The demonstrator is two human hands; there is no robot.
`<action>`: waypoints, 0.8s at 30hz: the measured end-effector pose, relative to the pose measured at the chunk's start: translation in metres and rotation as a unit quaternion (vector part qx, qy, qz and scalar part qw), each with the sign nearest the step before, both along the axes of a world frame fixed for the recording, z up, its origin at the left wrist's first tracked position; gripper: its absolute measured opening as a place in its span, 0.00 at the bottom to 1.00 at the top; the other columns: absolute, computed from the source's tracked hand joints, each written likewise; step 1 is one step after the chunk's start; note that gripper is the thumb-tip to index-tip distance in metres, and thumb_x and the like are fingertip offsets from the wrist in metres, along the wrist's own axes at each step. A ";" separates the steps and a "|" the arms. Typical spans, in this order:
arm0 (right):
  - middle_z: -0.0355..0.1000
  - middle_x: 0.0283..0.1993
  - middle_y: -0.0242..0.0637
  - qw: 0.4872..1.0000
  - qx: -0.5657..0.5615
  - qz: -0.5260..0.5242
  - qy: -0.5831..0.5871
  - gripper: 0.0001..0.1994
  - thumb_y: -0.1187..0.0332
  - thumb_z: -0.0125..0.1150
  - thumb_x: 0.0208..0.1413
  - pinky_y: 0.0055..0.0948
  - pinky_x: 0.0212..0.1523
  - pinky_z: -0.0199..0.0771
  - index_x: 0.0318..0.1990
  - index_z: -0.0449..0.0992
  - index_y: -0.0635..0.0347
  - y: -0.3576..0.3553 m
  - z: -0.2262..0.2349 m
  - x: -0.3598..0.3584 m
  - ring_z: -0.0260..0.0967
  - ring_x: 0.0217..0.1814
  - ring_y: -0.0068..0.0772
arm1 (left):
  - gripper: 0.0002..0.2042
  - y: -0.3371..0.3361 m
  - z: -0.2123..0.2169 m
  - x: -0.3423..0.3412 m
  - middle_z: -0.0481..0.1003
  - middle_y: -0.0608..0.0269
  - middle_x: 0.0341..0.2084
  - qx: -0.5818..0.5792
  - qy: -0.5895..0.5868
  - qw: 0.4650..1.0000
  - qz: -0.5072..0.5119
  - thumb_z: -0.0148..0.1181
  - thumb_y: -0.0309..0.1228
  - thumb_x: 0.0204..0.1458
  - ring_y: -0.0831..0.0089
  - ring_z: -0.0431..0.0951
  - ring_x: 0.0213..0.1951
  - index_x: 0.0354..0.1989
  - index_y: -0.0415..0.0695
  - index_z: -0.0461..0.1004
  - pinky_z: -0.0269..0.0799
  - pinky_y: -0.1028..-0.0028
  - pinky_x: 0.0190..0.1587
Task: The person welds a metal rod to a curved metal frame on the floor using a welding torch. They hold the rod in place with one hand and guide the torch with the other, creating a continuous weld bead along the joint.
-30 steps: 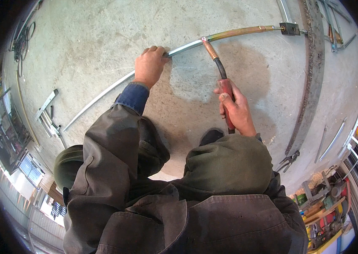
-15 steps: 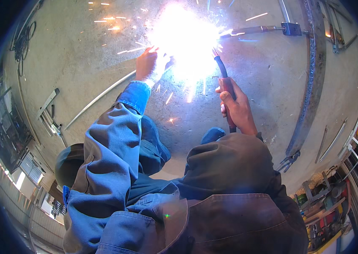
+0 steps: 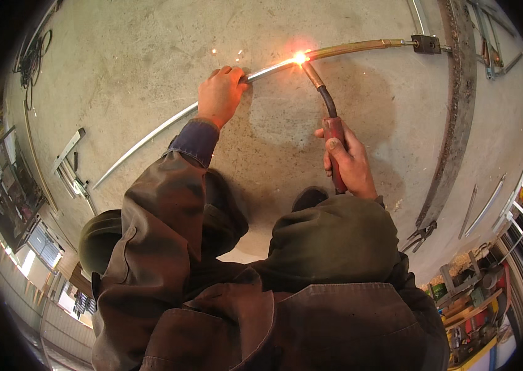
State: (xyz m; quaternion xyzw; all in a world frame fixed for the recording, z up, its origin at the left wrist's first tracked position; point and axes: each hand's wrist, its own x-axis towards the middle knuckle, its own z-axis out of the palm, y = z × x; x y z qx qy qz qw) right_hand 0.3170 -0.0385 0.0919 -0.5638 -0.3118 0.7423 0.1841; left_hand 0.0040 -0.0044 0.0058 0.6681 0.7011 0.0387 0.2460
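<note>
A long silver metal rod [image 3: 153,134] runs across the concrete floor, with my left hand [image 3: 219,98] closed around its middle. To the right it meets a thicker, brownish metal tube [image 3: 354,47], and a small bright orange glow with a few sparks sits at that joint. My right hand [image 3: 351,164] grips the red handle of a welding torch [image 3: 334,130]. The torch's copper-coloured nozzle points up at the glow, its very tip lost in the glare. A dark block [image 3: 426,44] is fitted on the tube's far right end.
A long flat steel bar [image 3: 450,142] lies on the right, with pliers [image 3: 421,236] at its near end. Metal pieces [image 3: 70,161] and coiled black cable [image 3: 31,65] lie on the left. Crowded tools and parts [image 3: 475,294] fill the lower right.
The large white-blue arc glare and flying sparks have shrunk to a small orange glow, so the rod, tube and nozzle show clearly. Both hands stay nearly in place.
</note>
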 end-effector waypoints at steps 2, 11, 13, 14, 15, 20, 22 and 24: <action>0.71 0.36 0.28 1.000 -0.002 0.009 -0.007 0.23 0.58 0.60 0.70 0.23 0.26 0.68 0.65 0.70 0.62 0.000 0.000 0.001 0.66 0.26 0.16 | 0.11 0.000 -0.001 -0.001 0.80 0.58 0.37 0.006 -0.003 1.000 -0.009 0.68 0.36 0.57 0.53 0.81 0.42 0.44 0.46 0.80 0.76 0.56 0.44; 0.69 0.33 0.26 0.999 -0.012 0.037 -0.032 0.22 0.54 0.60 0.70 0.23 0.25 0.68 0.61 0.73 0.62 0.001 -0.001 0.003 0.67 0.25 0.16 | 0.11 0.003 0.001 0.002 0.81 0.59 0.41 -0.024 0.012 1.000 0.001 0.68 0.37 0.56 0.54 0.81 0.47 0.45 0.47 0.82 0.79 0.56 0.47; 0.69 0.33 0.26 0.999 -0.012 0.036 -0.033 0.23 0.53 0.61 0.69 0.23 0.24 0.68 0.61 0.73 0.62 0.001 -0.003 0.004 0.67 0.25 0.16 | 0.11 0.003 0.002 0.003 0.81 0.59 0.41 -0.027 0.018 0.999 -0.001 0.68 0.36 0.56 0.54 0.81 0.47 0.46 0.48 0.82 0.79 0.56 0.48; 0.69 0.33 0.26 0.999 -0.010 0.030 -0.032 0.23 0.53 0.61 0.69 0.23 0.24 0.68 0.61 0.73 0.62 0.001 -0.003 0.003 0.67 0.25 0.16 | 0.12 0.004 0.003 0.003 0.81 0.59 0.41 -0.029 0.021 0.999 -0.002 0.68 0.36 0.56 0.54 0.81 0.48 0.46 0.48 0.82 0.79 0.56 0.48; 0.69 0.34 0.26 0.999 -0.008 0.024 -0.031 0.24 0.53 0.62 0.69 0.23 0.24 0.68 0.61 0.73 0.62 0.001 -0.003 0.001 0.67 0.25 0.16 | 0.12 0.004 0.004 0.004 0.81 0.59 0.41 -0.030 0.023 0.999 -0.002 0.68 0.36 0.56 0.54 0.81 0.48 0.46 0.48 0.82 0.79 0.57 0.48; 0.71 0.36 0.27 1.000 0.003 0.017 -0.026 0.23 0.54 0.61 0.68 0.23 0.23 0.68 0.61 0.73 0.61 -0.001 -0.006 0.000 0.67 0.25 0.16 | 0.11 0.002 0.002 0.002 0.81 0.56 0.39 -0.002 0.016 1.000 -0.005 0.68 0.36 0.57 0.52 0.81 0.44 0.44 0.46 0.81 0.78 0.56 0.45; 0.71 0.36 0.27 0.999 -0.008 0.025 -0.035 0.23 0.54 0.61 0.68 0.23 0.23 0.68 0.61 0.73 0.61 0.001 -0.006 0.001 0.67 0.24 0.16 | 0.11 0.002 0.002 0.002 0.81 0.56 0.39 -0.005 0.017 1.000 -0.004 0.68 0.36 0.57 0.52 0.82 0.45 0.45 0.46 0.82 0.78 0.56 0.46; 0.71 0.36 0.27 0.999 -0.004 0.019 -0.029 0.23 0.54 0.61 0.68 0.23 0.23 0.68 0.61 0.73 0.61 0.000 -0.008 0.000 0.67 0.24 0.16 | 0.11 0.002 0.002 0.002 0.81 0.56 0.39 -0.006 0.019 1.000 -0.004 0.68 0.36 0.57 0.52 0.82 0.45 0.45 0.46 0.82 0.78 0.56 0.46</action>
